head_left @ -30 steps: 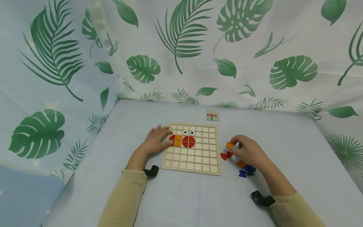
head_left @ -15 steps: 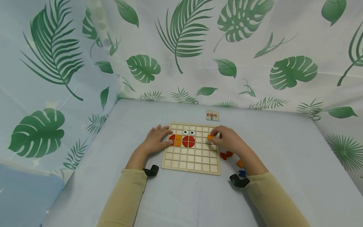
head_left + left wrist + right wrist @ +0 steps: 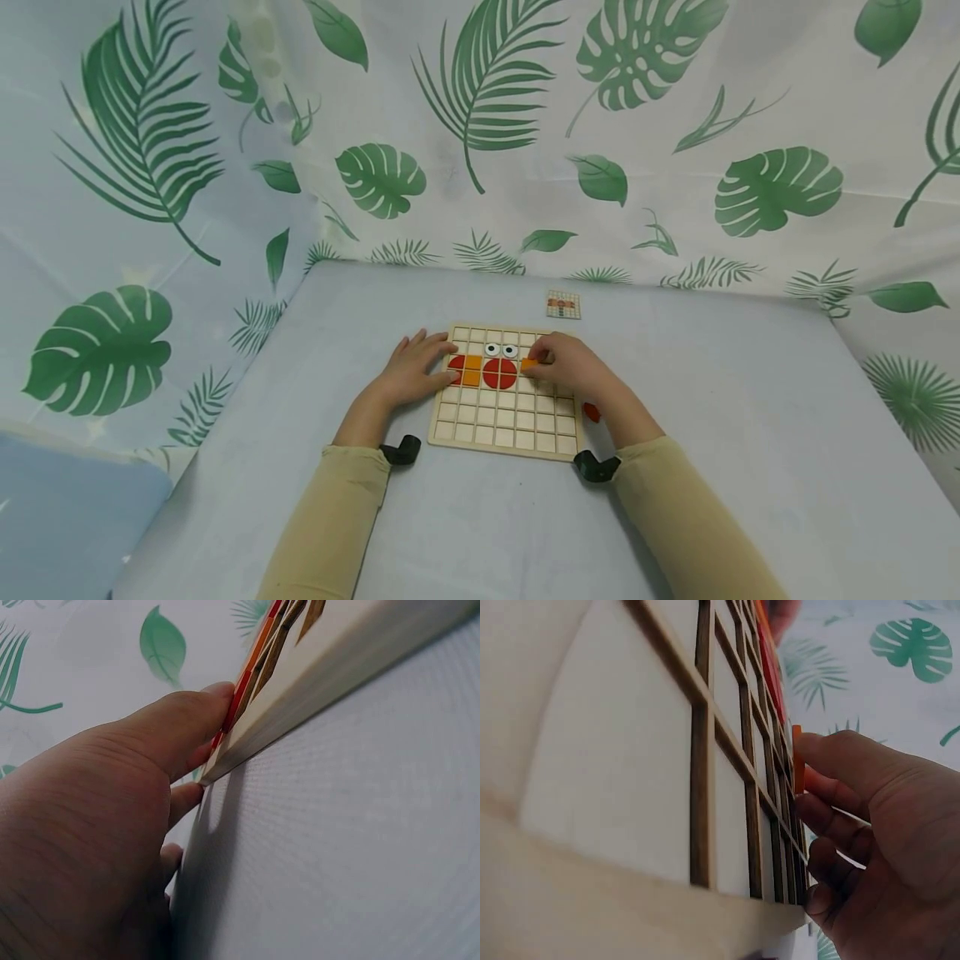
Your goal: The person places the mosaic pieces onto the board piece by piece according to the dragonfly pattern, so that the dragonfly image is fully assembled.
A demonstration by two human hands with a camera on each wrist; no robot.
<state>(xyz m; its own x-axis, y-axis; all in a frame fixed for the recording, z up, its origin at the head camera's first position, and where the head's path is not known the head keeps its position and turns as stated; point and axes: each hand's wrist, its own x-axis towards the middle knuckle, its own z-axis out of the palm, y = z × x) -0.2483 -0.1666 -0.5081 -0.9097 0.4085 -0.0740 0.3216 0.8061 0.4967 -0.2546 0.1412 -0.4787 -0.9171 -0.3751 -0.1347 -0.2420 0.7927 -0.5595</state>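
From my feed I see a table [image 3: 750, 400] covered in pale blue-grey cloth, evenly lit. A white fabric backdrop [image 3: 525, 125] printed with green palm and monstera leaves hangs behind it and wraps around both sides

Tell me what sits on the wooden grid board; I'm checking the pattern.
On the wooden grid board: two white eyes, red pieces, an orange square. The right hand pinches an orange piece, covering cells beneath.

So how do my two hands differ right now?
The left hand rests on the board's left edge, holding nothing; the right hand pinches an orange piece. The left touches pieces already set; the right's piece sits beside the red circle. Both are over the board.
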